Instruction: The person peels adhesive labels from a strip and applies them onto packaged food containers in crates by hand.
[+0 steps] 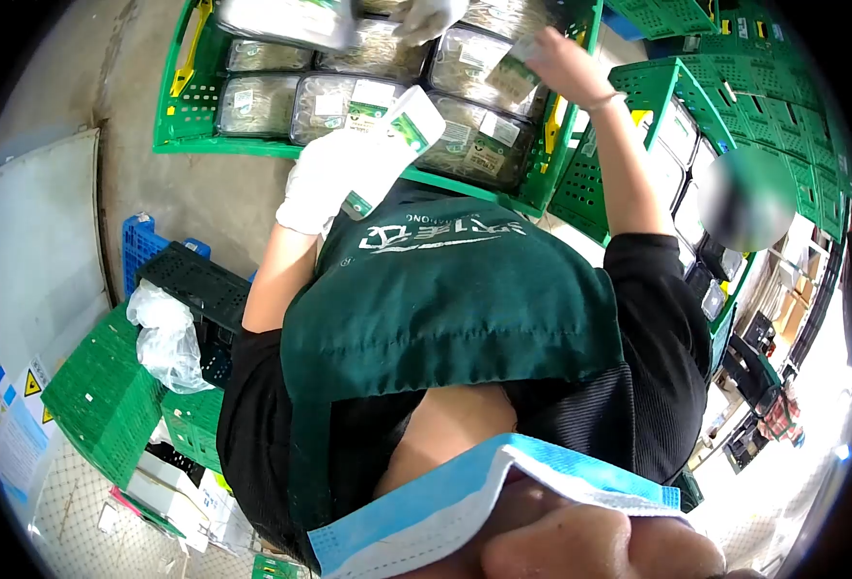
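Note:
My left hand (320, 183), in a white glove, is closed round a stack of green-and-white printed cards (412, 125) in front of the crate's near edge. Bare and raised over the crate's right side, my right hand (569, 69) pinches a similar printed card (515, 77), blurred by motion. Beneath it are clear-topped packs (489, 140) of pale, stringy food, several bearing white labels and printed cards. They fill a green crate (223, 147). Another person's white-gloved hand (430, 17) reaches in from the far side. A blurred pack (286, 21) is tilted above the others at the far left.
To the right stands another green crate (580, 188) with more packs. Stacked green crates (773, 106) line the far right. At left are a blue crate (139, 246), a black crate (194, 282), a plastic bag (167, 338) and a green crate (108, 386).

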